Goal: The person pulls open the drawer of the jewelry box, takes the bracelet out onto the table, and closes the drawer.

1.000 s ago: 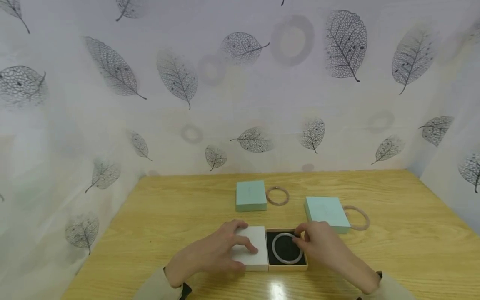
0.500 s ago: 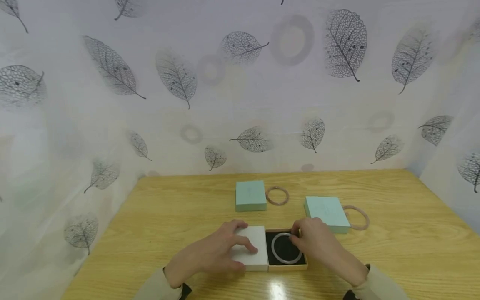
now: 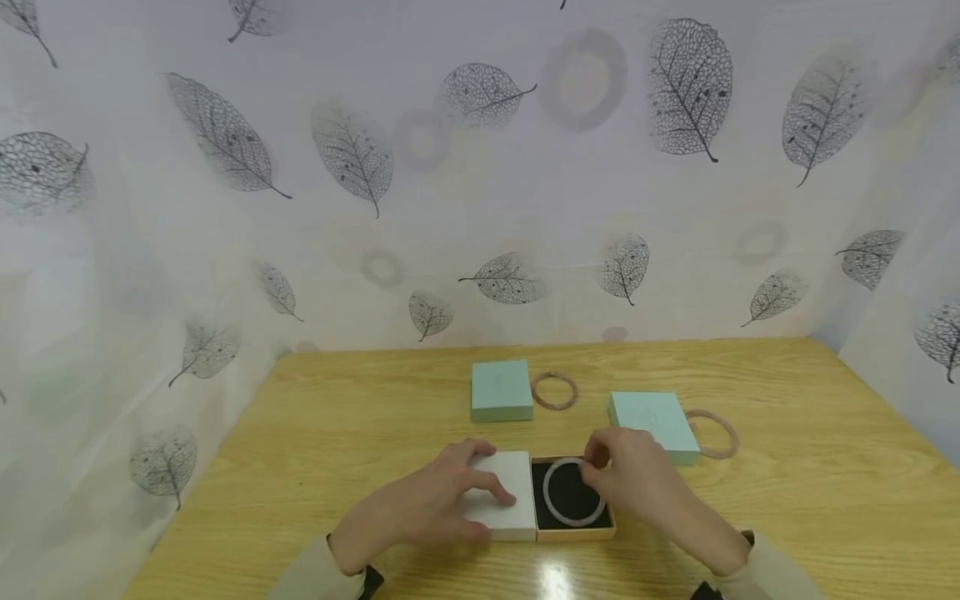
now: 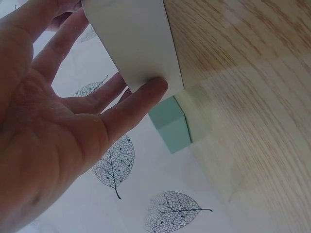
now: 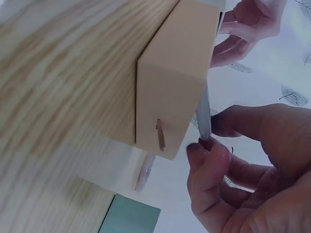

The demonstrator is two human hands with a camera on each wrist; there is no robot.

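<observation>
In the head view, my left hand (image 3: 450, 496) grips the white box sleeve (image 3: 517, 492), thumb on its near side and fingers over the top and far side. Against the sleeve's right edge lies a tan drawer (image 3: 576, 536) with a black lining. A pale bangle (image 3: 575, 522) sits over that lining, its far edge raised. My right hand (image 3: 633, 471) pinches the bangle at its far right between thumb and fingertips. The right wrist view shows the pinched bangle (image 5: 203, 114) edge-on above the drawer rim, and a small ribbon tab (image 5: 160, 135) on the drawer's end.
Behind the hands stand two teal boxes, one at the middle (image 3: 501, 390) and one further right (image 3: 654, 425). Beside the middle one lies a pinkish bangle (image 3: 555, 407); another bangle (image 3: 735, 433) touches the right one. A leaf-print curtain (image 3: 480, 208) closes off the wooden table's back.
The right hand has shifted slightly left and away, and the bangle's far edge has risen from the lining. The left hand and the sleeve stay put.
</observation>
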